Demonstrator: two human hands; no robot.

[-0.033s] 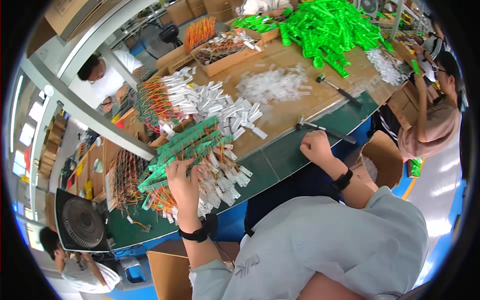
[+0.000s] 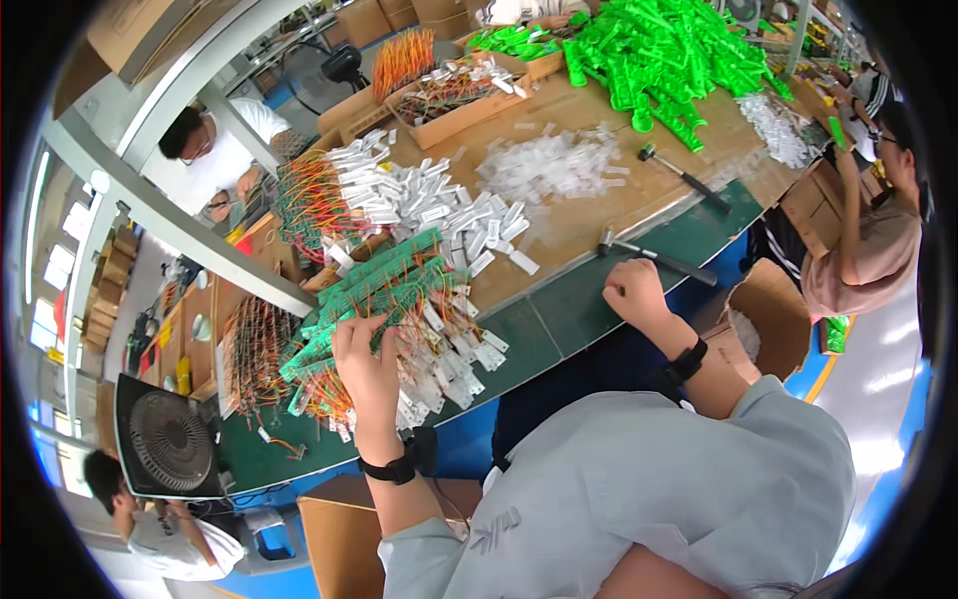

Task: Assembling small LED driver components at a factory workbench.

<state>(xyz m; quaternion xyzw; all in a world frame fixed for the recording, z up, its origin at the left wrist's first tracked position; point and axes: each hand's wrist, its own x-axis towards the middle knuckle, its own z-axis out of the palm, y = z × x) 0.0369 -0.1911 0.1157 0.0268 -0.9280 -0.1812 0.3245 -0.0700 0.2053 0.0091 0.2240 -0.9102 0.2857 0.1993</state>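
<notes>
My left hand (image 2: pixel 364 364) is over a pile of green circuit board strips (image 2: pixel 374 270) with red and yellow wires. Its fingers curl down toward the thumb at the strips' edge; what lies between them is hidden. Small white plastic cases (image 2: pixel 454 364) on wires spread beside that hand. My right hand (image 2: pixel 636 292) is closed in a fist above the green mat (image 2: pixel 534 334) near the bench's front edge, and anything inside it is hidden. Just beyond it lies a hammer (image 2: pixel 659 258) with a dark handle. Another hammer (image 2: pixel 686 180) rests farther back.
Loose white cases (image 2: pixel 439 200), clear plastic pieces (image 2: pixel 549 165) and a heap of bright green plastic parts (image 2: pixel 664 60) cover the bench. A slanting metal post (image 2: pixel 215 235) crosses at left. A fan (image 2: pixel 170 444) stands at the left end. An open carton (image 2: pixel 783 309) is at right. Co-workers sit around.
The scene has shifted very slightly to the right in the picture. Both hands keep the same pose and place.
</notes>
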